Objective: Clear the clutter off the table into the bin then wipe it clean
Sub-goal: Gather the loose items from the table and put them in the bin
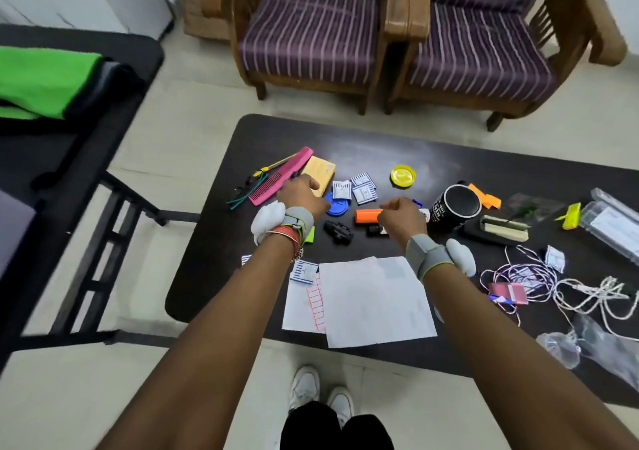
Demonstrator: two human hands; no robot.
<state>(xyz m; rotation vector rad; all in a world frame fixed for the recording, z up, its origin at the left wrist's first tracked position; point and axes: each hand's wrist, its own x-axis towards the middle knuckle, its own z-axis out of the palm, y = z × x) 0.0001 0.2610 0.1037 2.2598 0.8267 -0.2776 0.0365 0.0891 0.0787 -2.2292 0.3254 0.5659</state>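
— While both arms are reaching out over the counter (380,145), what is the clutter looking like?

— It is all lying on the dark, glossy top, which is showing rounded corners. A long pink toothed comb (280,178) is lying slantwise at the far left, touching a flat tan packet (323,173). Small striped paper sachets (363,188) are sitting just beside a round blue lid (336,205), and a round yellow lid (403,175) is lying farther back on its own.

— And the grips?

— The left grip (301,193) is hovering over the comb's near end and the packet's corner, fingers curling under. I cannot tell whether it is holding anything. The right grip (401,216) is curling too, knuckles up, covering one end of a short orange cylinder (368,215). Whether it is pinching that, I cannot tell either.

— What is crowding the right side?

— A black cylindrical mug (456,207) is standing upright just right of the right grip. Thin white and purple cords (525,273) are tangling near the front, beside crinkled clear plastic (594,349).

— Any open room?

— White paper sheets (370,304) are overlapping and reaching the near edge. The widest stretch of bare top is running along the far edge. Pale tiled floor (193,145) is lying open between the counter and two wooden armchairs (307,34) with striped purple cushions.
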